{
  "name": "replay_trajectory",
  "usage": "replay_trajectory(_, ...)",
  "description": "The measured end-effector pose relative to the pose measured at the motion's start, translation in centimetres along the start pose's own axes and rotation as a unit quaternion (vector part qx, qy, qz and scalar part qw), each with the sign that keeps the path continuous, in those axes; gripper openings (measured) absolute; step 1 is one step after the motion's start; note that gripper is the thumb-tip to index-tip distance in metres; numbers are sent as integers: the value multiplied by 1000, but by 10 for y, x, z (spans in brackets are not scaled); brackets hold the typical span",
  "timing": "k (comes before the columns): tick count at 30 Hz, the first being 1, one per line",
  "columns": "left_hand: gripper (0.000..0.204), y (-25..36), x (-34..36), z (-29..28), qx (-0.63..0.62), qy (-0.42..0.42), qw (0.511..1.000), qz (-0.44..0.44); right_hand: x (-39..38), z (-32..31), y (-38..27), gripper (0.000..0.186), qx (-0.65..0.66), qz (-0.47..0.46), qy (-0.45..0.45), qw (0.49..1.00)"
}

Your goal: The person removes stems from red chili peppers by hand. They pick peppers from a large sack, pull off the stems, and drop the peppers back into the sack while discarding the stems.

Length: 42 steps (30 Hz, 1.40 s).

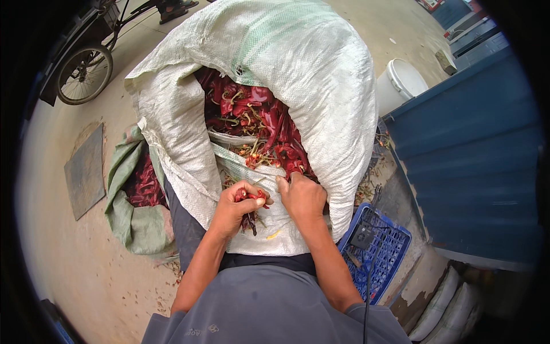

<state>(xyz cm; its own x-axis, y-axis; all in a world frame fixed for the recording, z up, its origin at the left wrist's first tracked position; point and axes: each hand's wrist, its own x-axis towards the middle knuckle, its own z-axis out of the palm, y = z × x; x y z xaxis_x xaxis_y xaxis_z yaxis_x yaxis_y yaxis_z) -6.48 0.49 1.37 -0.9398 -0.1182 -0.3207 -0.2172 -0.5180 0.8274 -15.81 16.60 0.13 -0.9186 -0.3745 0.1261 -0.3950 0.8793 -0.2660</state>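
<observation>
A large white woven sack (338,74) lies open in front of me, full of dried red chilies (269,117). Pale stems (258,153) are scattered among them and on the sack's near flap. My left hand (240,206) is closed around several red chilies (242,195), and their dark tips hang below the fingers. Close beside it, my right hand (303,198) is curled at the right edge of the chilies, its thumb toward the left hand. Its fingertips are hidden among the chilies, so what they grip does not show.
A green sack (129,212) holding more red chilies stands at left, near a flat grey board (86,172). To the right are a blue plastic basket (395,252) with a black device, a white bucket (407,80) and a blue metal panel (470,155). A wheeled cart (85,73) stands far left.
</observation>
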Motion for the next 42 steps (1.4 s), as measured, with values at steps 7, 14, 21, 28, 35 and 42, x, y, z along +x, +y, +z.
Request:
replay_trajectory(7, 16, -7, -12, -14, -26, 63, 997, -31, -12, -12, 13, 27, 382, 151, -77, 908)
replay_trajectory(14, 16, -14, -13, -17, 76, 50, 995, -42, -17, -7, 4, 39, 165, 67, -34, 983)
replay_trajectory(21, 16, -13, -18, -18, 61, 74, 994, -61, -14, -17, 5, 32, 325, 94, -99, 936)
replay_trajectory(28, 36, -2, -16, -1, 48, 40, 996, -62, -69, -26, -18, 18, 341, -43, -38, 938)
replay_trajectory(35, 25, -1, -25, -5, 124, 40, 991, -11, -64, -26, -23, 28, 320, -161, -53, 932)
replay_trajectory(42, 36, 1, -39, -7, 381, -41, 910, 161, -44, -40, -15, 41, 392, -88, -115, 909)
